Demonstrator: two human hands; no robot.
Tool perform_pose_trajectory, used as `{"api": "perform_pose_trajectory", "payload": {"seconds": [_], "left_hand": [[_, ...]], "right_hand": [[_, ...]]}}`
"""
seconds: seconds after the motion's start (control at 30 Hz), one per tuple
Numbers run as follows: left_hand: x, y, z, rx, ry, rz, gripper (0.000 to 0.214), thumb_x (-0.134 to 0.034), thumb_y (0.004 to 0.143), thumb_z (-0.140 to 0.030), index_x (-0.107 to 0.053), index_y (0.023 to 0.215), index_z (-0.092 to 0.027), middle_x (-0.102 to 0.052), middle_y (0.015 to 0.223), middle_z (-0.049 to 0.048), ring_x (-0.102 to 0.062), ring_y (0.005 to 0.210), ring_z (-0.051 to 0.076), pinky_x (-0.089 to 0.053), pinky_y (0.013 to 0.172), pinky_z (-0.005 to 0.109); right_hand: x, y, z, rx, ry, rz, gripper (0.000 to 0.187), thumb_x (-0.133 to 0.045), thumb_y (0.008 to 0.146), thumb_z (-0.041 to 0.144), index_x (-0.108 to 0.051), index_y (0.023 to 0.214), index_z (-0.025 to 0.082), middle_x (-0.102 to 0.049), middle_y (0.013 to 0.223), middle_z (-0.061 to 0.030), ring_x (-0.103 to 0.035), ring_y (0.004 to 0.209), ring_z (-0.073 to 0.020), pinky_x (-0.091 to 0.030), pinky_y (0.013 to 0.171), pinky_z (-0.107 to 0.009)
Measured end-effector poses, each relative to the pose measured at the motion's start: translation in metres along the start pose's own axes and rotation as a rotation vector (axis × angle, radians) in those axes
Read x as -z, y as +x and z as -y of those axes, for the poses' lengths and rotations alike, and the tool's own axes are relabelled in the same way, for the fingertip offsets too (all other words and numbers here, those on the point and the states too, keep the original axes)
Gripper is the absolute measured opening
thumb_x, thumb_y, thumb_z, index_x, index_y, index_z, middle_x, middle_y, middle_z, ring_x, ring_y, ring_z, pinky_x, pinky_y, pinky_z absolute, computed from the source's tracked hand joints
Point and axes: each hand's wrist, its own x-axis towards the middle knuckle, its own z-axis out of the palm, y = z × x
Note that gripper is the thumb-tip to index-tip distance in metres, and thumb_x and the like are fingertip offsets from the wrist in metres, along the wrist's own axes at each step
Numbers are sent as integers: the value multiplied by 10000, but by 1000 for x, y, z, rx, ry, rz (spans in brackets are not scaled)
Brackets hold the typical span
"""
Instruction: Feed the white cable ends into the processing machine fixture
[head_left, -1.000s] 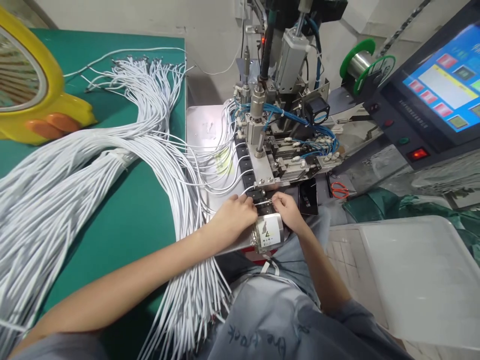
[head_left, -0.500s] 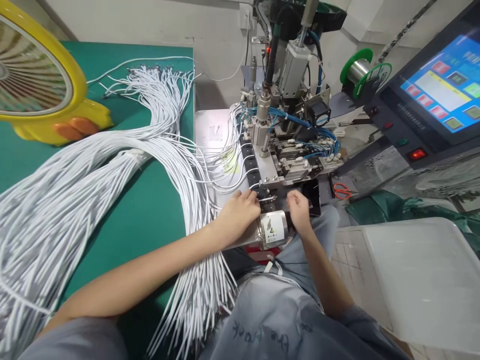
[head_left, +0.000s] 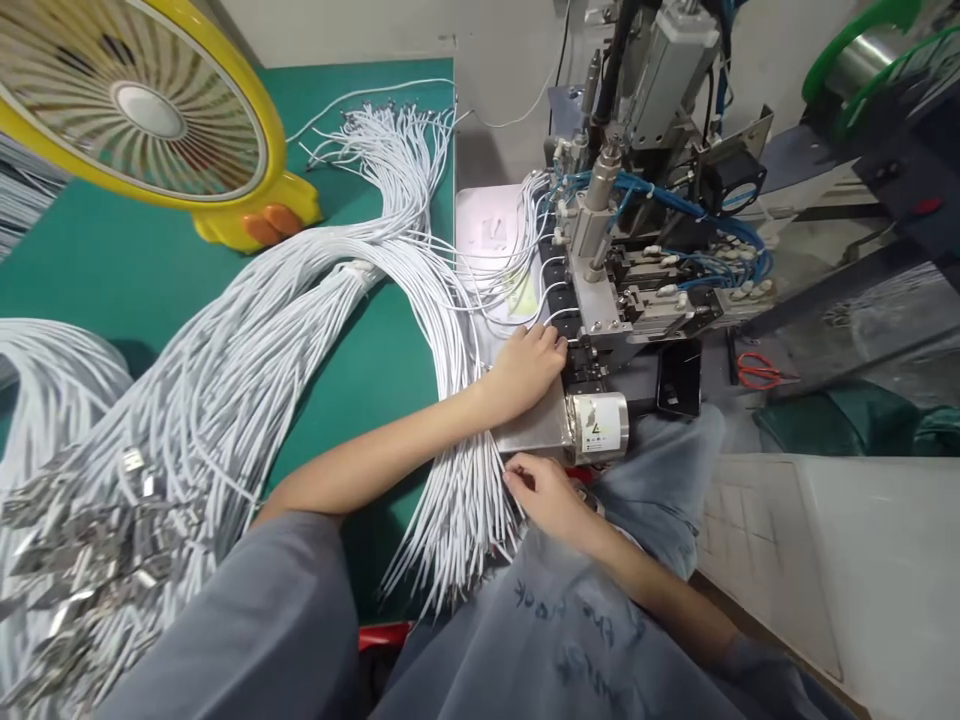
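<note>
My left hand [head_left: 529, 368] rests at the front of the machine's black clamp row [head_left: 583, 362], fingers bent and pressed together over its left edge. Whatever lies beneath those fingertips is hidden. Lower down, my right hand [head_left: 551, 492] pinches with thumb and forefinger at a white cable on the right edge of the hanging cable bundle [head_left: 469, 490]. Several white cables [head_left: 499, 285] arch from the bundle into the clamps. Just right of my left hand is a silver cylinder with a white label [head_left: 600, 422].
The yellow fan [head_left: 281, 140] stands on the green table [head_left: 360, 370]. Metal connectors [head_left: 97, 540] lie at lower left. A pneumatic machine [head_left: 600, 230] rises ahead. At right are a phone [head_left: 679, 378], red-handled scissors [head_left: 757, 370], a wire spool [head_left: 859, 60] and a pale bin [head_left: 885, 560].
My right hand has moved from the clamp's right side down and left to the cable bundle. My left hand remains by the clamps. The view has swung left, showing more of the table.
</note>
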Motion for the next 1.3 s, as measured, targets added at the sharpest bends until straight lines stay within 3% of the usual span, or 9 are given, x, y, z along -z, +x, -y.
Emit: {"api": "perform_pose_trajectory", "payload": {"seconds": [0.1, 0.2, 0.33, 0.47, 0.67, 0.9, 1.13, 1.2, 1.3], "left_hand": [[9, -5, -8, 1, -68, -22, 311, -325, 861, -63, -626, 938, -58, -566, 944, 147, -527, 892, 240, -355, 636, 312], [19, -13, -21, -50, -229, -101, 305, -353, 896, -199, -612, 768, -103, -566, 787, 102, -540, 776, 204, -284, 527, 283], [24, -18, -30, -103, -443, -116, 419, -308, 939, -334, -596, 722, -122, -593, 728, 53, -549, 684, 157, -304, 550, 274], [19, -15, -23, -164, -625, -28, 403, -328, 950, -336, -612, 762, -121, -613, 743, 38, -554, 674, 134, -351, 606, 254], [15, -8, -10, -239, -734, -74, 200, -443, 857, -111, -642, 879, -106, -606, 823, 45, -548, 745, 122, -383, 652, 221], [22, -8, -7, -174, -815, -178, 212, -431, 869, -128, -640, 846, -103, -582, 766, 40, -510, 696, 105, -379, 632, 210], [43, -13, 9, -307, -647, 6, 241, -421, 891, -186, -655, 928, -140, -616, 836, 30, -542, 718, 105, -357, 622, 221], [55, -14, 19, -223, -614, 2, 255, -413, 905, -224, -652, 929, -141, -632, 855, 34, -558, 743, 110, -357, 635, 221], [67, -21, 32, 15, -468, 1, 302, -392, 914, -265, -634, 797, -127, -623, 748, 43, -546, 671, 120, -321, 590, 228]], "right_hand": [[10, -7, 3, -1, -133, -41, 164, -416, 858, 188, -573, 813, 165, -589, 685, -17, -494, 618, -134, -315, 595, -242], [35, -12, 7, 14, -189, -119, 183, -428, 859, 212, -589, 786, 165, -626, 725, -44, -534, 654, -154, -344, 616, -253], [75, -6, 5, 22, -122, -262, 239, -486, 831, 264, -574, 643, 146, -605, 620, -45, -510, 569, -142, -355, 548, -250], [98, 6, -3, 66, 55, -419, 183, -542, 779, 280, -620, 699, 134, -612, 684, -47, -531, 595, -134, -406, 537, -237], [104, 16, 0, 11, 435, -588, 223, -667, 653, 325, -629, 760, 133, -612, 622, -41, -576, 558, -145, -496, 555, -272], [101, 21, 12, 98, 780, -524, 262, -660, 690, 352, -613, 848, 149, -633, 706, -46, -595, 623, -136, -503, 583, -265], [92, 5, 7, 90, 365, -584, 129, -561, 764, 288, -567, 770, 160, -591, 676, -23, -554, 598, -128, -450, 574, -244], [86, -9, 4, 67, 159, -507, 86, -529, 761, 227, -555, 711, 163, -554, 623, -5, -514, 555, -115, -407, 541, -230], [71, -26, -1, 1, -109, -256, 121, -483, 741, 142, -600, 760, 167, -526, 569, 17, -478, 519, -109, -365, 541, -232]]}}
